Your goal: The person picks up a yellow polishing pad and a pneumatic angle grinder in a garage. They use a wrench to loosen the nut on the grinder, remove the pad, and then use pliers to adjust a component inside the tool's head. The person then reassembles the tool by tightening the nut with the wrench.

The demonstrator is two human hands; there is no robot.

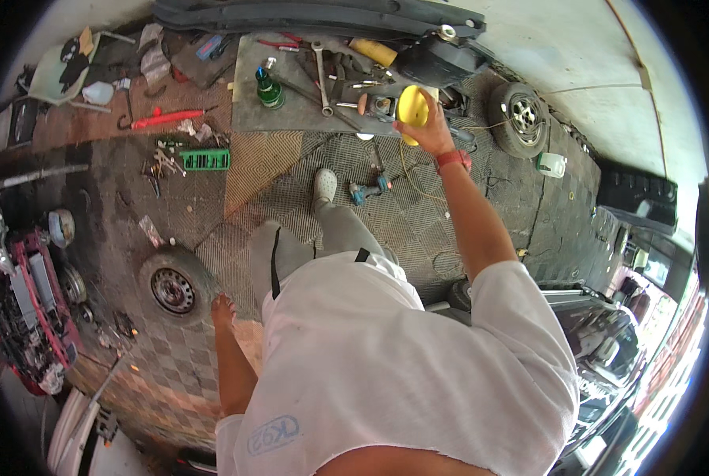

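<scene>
My right hand, with a red band at the wrist, reaches over the workbench and grips a yellow cup-shaped thing by its side. Its round, hollow face is turned up; its exact kind I cannot make out. Beside it on the bench are a small metal device and a tool with a wooden handle. Down at my left side, my left hand hangs with its fingers loosely apart and nothing visible in them. Nearest to it is a wheel with a steel rim.
The bench also carries a green bottle, a large combination wrench and a black plastic container. On the floor are a blue cordless drill, a green crate, another wheel and a thin cord.
</scene>
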